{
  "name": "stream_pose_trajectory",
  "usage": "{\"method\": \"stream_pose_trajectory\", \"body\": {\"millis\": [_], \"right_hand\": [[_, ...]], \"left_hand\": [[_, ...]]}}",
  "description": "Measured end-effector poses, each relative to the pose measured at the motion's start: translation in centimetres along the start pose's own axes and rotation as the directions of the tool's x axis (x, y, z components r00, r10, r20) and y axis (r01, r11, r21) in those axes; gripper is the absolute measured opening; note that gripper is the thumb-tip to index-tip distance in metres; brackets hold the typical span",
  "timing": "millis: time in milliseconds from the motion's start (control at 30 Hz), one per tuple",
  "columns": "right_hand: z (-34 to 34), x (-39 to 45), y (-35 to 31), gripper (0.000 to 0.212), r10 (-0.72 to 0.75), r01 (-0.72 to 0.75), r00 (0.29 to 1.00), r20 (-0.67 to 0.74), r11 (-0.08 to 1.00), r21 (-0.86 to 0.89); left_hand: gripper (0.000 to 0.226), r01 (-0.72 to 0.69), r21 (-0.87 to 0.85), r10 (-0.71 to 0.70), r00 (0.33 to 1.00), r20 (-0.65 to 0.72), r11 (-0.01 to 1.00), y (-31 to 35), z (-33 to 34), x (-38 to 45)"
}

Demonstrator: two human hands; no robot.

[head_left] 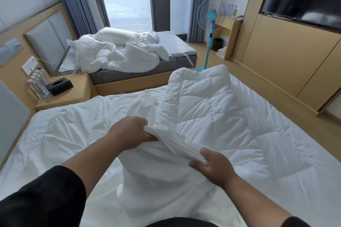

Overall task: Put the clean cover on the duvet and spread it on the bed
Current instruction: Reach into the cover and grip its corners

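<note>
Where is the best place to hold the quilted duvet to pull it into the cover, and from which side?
Take the quilted duvet at its near corner, reaching from the foot of the bed: its bound edge is firm there, and it lies beside the cover both hands already hold.

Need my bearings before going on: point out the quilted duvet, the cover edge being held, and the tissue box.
Quilted duvet (212,108), head view, stitched top surface.
Cover edge (177,142), head view, folded hem between the hands.
Tissue box (59,86), head view, black top.
</note>
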State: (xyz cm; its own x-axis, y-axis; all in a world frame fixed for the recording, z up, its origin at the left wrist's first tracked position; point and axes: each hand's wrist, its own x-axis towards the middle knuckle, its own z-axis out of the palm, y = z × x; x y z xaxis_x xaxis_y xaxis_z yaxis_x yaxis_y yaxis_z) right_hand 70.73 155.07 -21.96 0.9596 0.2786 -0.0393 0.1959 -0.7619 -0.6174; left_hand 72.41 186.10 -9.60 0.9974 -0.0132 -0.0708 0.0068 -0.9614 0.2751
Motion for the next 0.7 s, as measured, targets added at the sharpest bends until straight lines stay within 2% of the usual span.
{"method": "stream_pose_trajectory", "body": {"millis": [33,67,133,233,333,400,500,567,633,667,700], "right_hand": [[-0.6,0.0,1.2,0.046,0.069,-0.061,0.997,0.044,0.985,-0.163],[-0.9,-0.1,2.3,0.048,0.149,-0.124,0.985,0.084,0.96,-0.249],[-0.6,-0.6,3.4,0.056,0.237,-0.172,0.955,0.18,0.933,-0.318],[2.0,-1.5,3.0,0.082,0.252,-0.168,0.925,0.283,0.942,-0.291],[4.7,-2.2,1.8,0.093,0.152,-0.128,0.931,0.332,0.987,-0.094],[5.5,-2.3,1.0,0.078,0.083,-0.101,0.944,0.319,0.994,0.041],[5.8,-2.5,0.3,0.047,0.042,-0.047,0.987,0.155,0.999,0.029],[5.7,-2.5,0.0,0.051,0.021,-0.02,0.994,0.109,1.0,-0.013],[5.8,-2.4,-0.5,0.062,0.023,-0.027,0.989,0.143,0.999,0.026],[5.9,-2.3,-0.9,0.056,0.032,-0.045,0.985,0.171,0.996,0.071],[6.0,-2.0,-1.4,0.042,0.044,-0.068,0.979,0.199,0.991,0.112]], "left_hand": [[0.058,-0.013,0.01,0.013,1.0,-0.002,1.0,0.0,-0.1,-0.2],[0.057,-0.027,0.02,0.027,1.0,-0.002,0.999,0.1,-0.2,-0.4],[0.06,-0.057,0.034,0.057,0.998,-0.001,0.998,0.5,-0.2,-0.7],[0.063,-0.076,0.037,0.076,0.997,0.021,0.996,1.1,-0.3,-0.8],[0.065,-0.062,0.038,0.059,0.996,0.071,0.997,1.2,-0.8,-0.9],[0.069,-0.051,0.045,0.047,0.995,0.084,0.998,1.1,-1.0,-1.0],[0.078,-0.054,0.059,0.047,0.993,0.108,0.997,0.9,-0.9,-1.0],[0.089,-0.039,0.049,0.032,0.99,0.141,0.998,0.7,-0.8,-0.9],[0.095,-0.025,0.028,0.02,0.985,0.17,0.999,0.5,-0.7,-0.8],[0.093,-0.024,0.023,0.02,0.984,0.179,0.999,0.5,-0.7,-0.9],[0.089,-0.029,0.031,0.022,0.982,0.185,0.999,0.4,-0.7,-0.9]]}}
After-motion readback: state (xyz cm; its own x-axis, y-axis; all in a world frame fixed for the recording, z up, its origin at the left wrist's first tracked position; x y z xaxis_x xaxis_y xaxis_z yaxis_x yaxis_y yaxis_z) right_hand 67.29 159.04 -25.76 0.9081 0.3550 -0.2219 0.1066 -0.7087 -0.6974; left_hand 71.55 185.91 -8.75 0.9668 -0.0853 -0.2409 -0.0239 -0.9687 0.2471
